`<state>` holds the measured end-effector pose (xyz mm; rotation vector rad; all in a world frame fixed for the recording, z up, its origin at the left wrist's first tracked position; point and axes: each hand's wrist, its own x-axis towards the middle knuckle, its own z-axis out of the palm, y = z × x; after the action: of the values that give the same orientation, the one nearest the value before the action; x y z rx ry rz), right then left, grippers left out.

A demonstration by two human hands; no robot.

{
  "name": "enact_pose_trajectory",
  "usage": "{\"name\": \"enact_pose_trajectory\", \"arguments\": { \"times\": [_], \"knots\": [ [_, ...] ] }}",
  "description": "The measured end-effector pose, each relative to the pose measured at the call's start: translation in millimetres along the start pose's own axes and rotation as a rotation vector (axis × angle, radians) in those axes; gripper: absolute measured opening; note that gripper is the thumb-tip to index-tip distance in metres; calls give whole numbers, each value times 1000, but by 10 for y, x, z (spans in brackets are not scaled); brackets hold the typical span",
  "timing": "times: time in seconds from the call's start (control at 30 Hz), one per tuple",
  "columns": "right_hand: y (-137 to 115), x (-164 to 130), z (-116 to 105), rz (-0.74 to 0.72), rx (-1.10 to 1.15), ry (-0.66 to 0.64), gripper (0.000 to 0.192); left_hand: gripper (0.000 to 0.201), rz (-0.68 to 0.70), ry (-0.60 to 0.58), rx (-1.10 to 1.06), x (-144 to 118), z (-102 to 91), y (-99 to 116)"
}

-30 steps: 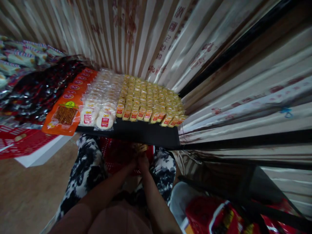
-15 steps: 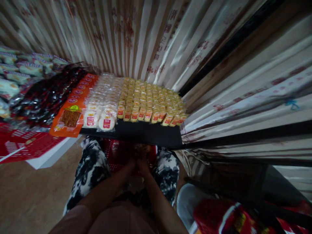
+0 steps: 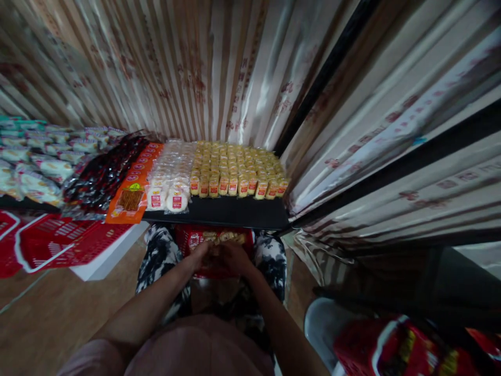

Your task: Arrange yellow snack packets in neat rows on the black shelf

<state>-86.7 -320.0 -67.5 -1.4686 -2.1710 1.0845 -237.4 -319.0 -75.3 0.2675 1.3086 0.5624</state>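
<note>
My left hand (image 3: pixel 200 254) and my right hand (image 3: pixel 236 256) are close together inside a red basket (image 3: pixel 214 272) between my knees, under the shelf's front edge. Small wrapped snacks (image 3: pixel 230 237) with yellowish contents lie in the basket just beyond my fingers. Shadow and blur hide the fingers, so what they hold cannot be made out. Above, on the black shelf (image 3: pixel 235 212), stand rows of yellow wrapped snacks (image 3: pixel 233 172). Left of these are clear-wrapped round white crackers (image 3: pixel 177 200) with red labels, then an orange snack bag (image 3: pixel 132 196).
Dark shiny packets (image 3: pixel 104 175) and white snack bags (image 3: pixel 50 166) fill the shelf's left part. Red baskets (image 3: pixel 70 240) sit below at left, by a white box (image 3: pixel 104 256). A striped curtain (image 3: pixel 219 68) hangs behind. At lower right is a red bag (image 3: pixel 364 339).
The view has shifted, showing more of the shelf's left side. My hands have moved slightly apart within the basket, and yellowish snacks there show more clearly.
</note>
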Motion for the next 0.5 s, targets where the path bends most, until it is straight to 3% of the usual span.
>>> {"name": "enact_pose_trajectory", "arguments": {
  "times": [0.33,0.5],
  "knots": [
    [-95,81,-309,-97,151,108,28,48,26,-39,125,-467,76,454],
    [-122,94,-274,-93,554,149,28,44,54,-33,110,-584,154,594]
  ]
}}
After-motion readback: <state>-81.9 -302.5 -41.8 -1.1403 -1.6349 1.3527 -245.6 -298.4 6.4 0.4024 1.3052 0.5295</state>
